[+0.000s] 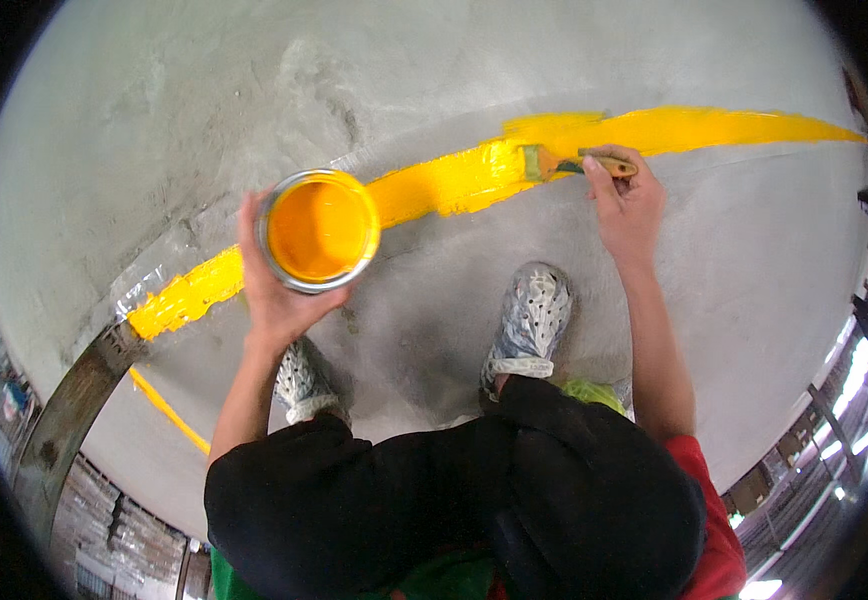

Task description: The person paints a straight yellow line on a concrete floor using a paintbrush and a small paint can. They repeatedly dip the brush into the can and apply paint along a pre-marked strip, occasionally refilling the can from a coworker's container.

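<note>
My left hand [279,305] is wrapped round an open round metal can of yellow-orange paint [322,232], held over the floor with its mouth facing up. My right hand [630,205] grips the wooden handle of a paintbrush [609,163]. The brush's bristles touch a wet yellow stripe [454,187] on the grey floor. This stripe runs from the lower left, behind the can, to the far right. Its edges are uneven, and the can hides part of it.
My feet in patterned clogs [536,312] stand on the grey concrete floor [424,320] on the near side of the stripe. A dark post or beam [74,400] meets the stripe's left end. Beside it runs a thin yellow line [169,410]. Something yellow-green [596,395] lies behind my right foot.
</note>
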Motion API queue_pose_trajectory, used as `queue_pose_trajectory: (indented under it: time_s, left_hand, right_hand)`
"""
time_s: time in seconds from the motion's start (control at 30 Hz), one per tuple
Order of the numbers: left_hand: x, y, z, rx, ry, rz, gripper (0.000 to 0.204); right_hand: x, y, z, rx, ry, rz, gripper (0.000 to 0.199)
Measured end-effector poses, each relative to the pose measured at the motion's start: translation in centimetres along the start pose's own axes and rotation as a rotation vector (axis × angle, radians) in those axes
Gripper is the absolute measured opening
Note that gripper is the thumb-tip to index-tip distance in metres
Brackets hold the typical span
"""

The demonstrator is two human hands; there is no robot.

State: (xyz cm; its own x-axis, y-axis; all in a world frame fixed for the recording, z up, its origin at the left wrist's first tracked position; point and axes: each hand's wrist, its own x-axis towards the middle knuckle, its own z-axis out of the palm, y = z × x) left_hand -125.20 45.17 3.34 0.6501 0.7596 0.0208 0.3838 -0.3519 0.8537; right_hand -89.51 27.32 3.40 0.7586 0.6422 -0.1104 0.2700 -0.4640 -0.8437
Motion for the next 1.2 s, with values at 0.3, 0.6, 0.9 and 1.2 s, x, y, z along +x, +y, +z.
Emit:
queue_pose_trajectory:
  time_s: [0.3,0.6,0.9,1.2]
  left_hand:
    - [-0.9,8.6,-5.7,0.551,0.304,-0.168,0.128]
    - [3.6,9.3,-3.7,0.551,0.369,-0.057,0.124]
    - [4.5,11.0,-1.7,0.425,0.222,0.000,0.123]
    - [5.1,11.1,-1.3,0.418,0.239,-0.013,0.123]
  right_hand:
    - [1.8,-0.1,-3.0,-0.706,0.104,-0.623,0.017]
    - [-1.6,-1.2,3.8,-0.024,-0.048,-0.224,0.016]
    - [4.8,5.1,-8.6,-0.853,0.280,-0.344,0.033]
    - [-3.6,-1.8,3.6,0.053,-0.088,-0.061,0.018]
